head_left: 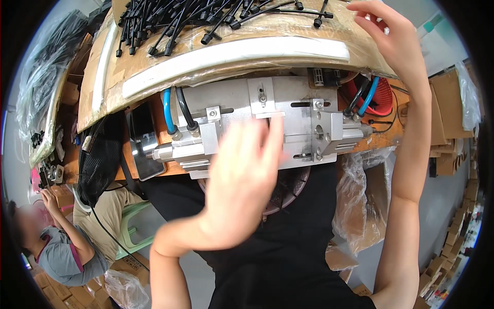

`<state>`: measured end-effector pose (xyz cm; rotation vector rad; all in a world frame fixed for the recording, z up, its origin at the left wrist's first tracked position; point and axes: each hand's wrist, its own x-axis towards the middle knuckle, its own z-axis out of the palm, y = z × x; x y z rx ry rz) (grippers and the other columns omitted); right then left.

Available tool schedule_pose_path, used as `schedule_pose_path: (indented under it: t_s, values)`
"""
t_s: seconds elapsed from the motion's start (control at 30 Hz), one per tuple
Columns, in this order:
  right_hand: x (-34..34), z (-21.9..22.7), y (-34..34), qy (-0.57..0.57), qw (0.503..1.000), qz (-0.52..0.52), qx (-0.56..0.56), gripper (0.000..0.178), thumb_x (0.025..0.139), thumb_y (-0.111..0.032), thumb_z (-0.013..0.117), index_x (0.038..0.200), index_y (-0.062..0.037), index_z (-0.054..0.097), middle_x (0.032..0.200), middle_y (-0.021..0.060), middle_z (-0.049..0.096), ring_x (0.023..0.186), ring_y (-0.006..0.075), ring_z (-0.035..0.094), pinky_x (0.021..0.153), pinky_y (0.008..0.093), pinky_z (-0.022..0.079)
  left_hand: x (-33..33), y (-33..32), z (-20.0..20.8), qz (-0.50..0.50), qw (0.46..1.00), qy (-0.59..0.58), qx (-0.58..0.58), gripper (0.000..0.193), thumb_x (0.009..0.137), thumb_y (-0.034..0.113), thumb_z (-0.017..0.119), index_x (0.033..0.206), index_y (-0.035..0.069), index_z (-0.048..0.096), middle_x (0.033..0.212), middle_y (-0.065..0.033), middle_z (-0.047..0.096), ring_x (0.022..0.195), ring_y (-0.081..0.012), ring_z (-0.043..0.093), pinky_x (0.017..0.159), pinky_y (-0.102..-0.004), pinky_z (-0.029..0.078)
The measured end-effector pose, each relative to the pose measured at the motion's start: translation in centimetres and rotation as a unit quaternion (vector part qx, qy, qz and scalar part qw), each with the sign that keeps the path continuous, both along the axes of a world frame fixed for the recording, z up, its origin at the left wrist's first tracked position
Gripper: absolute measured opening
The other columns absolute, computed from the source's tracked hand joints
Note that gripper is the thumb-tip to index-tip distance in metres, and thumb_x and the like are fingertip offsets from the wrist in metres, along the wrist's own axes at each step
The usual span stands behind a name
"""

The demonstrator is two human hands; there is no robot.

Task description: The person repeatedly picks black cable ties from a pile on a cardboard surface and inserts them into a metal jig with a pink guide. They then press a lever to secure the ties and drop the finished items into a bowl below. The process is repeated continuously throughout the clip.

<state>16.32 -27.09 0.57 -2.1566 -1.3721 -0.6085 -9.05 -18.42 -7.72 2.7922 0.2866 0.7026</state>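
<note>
At the far left, a co-worker in a grey shirt [72, 260] sits beyond the left end of the wooden tabletop [72, 169], with one hand raised to small parts there. Next comes a black mesh bag [102, 165], which hangs over the near edge of the tabletop. To its right a dark phone [142, 136] lies close to this same edge.

Behind, on the cardboard sheet [296, 32], many black rods with caps [177, 26] lie in a loose pile along the far edge, from its left part to past the middle. A long white strip [236, 57] runs along the near edge of the sheet.

The metal fixture [301, 126] is at the near edge of the tabletop, in front of the person. Blue hoses [167, 110] and black ones join it at both sides. The left hand [239, 180] is over the middle of the fixture, blurred, its fingers extended forward; I cannot tell if it holds or touches something.

Behind the fixture's right end stands a red basket [382, 102], partly hidden. The right hand [396, 44] is above the right edge of the sheet, its fingers half curled; whether something is inside them I cannot tell.
</note>
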Motion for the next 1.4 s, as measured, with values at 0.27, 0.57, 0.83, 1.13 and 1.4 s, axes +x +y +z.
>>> schedule_pose_path:
  t_s: [0.27,0.57,0.83,1.13,1.4]
  values:
    - [3.4,0.2,2.7,-0.019,0.983,0.12,-0.137,0.015,0.081,-0.004,0.065,0.095,-0.0014,0.069,0.089,0.0173,0.069,0.083,0.0334,0.066,0.075,0.0386,0.051,9.7,10.6,7.5,-0.088,0.993,0.054,-0.054,0.013,0.086,0.004,0.059,0.098,-0.001,0.065,0.091,-0.0176,0.063,0.088,-0.0325,0.061,0.08,-0.0385,0.049]
    - [2.1,0.1,0.4,0.042,0.994,0.021,0.1,0.024,0.086,-0.001,0.067,0.11,0.0002,0.065,0.074,0.0072,0.063,0.063,0.0146,0.058,0.059,0.0279,0.047,-0.6,2.1,1.1,0.013,0.993,-0.114,0.01,0.066,0.07,-0.005,0.075,0.133,-0.001,0.056,0.093,-0.0105,0.061,0.083,-0.0244,0.058,0.076,-0.0344,0.048]
    - [-0.8,0.3,-5.2,0.253,0.932,0.143,0.214,0.023,0.099,-0.013,0.059,0.116,0.0024,0.064,0.099,0.0053,0.068,0.082,0.0082,0.058,0.071,0.0202,0.045,-3.1,-4.2,-5.2,0.03,0.999,0.04,0.008,0.061,0.081,0.003,0.065,0.139,-0.008,0.047,0.09,-0.0072,0.049,0.078,-0.0196,0.049,0.071,-0.0307,0.045]
    - [-9.4,-3.8,-7.3,0.24,0.93,0.158,0.23,0.023,0.093,0.001,0.06,0.115,0.0061,0.059,0.103,0.0166,0.068,0.082,0.0141,0.06,0.071,0.0243,0.049,-2.6,-3.8,-4.5,0.008,0.997,0.073,-0.013,0.07,0.078,0.0,0.063,0.143,-0.009,0.039,0.095,-0.0099,0.05,0.084,-0.0221,0.05,0.078,-0.0321,0.047]
    - [-17.8,-14.2,-6.7,0.2,0.964,0.165,0.063,0.066,0.07,0.011,0.075,0.132,0.0108,0.053,0.076,0.0117,0.061,0.063,0.0232,0.056,0.059,0.0335,0.048,8.4,7.7,4.1,-0.035,0.977,-0.134,0.163,0.062,0.078,-0.01,0.059,0.138,0.004,0.054,0.1,-0.0126,0.06,0.095,-0.0316,0.058,0.084,-0.0391,0.046]
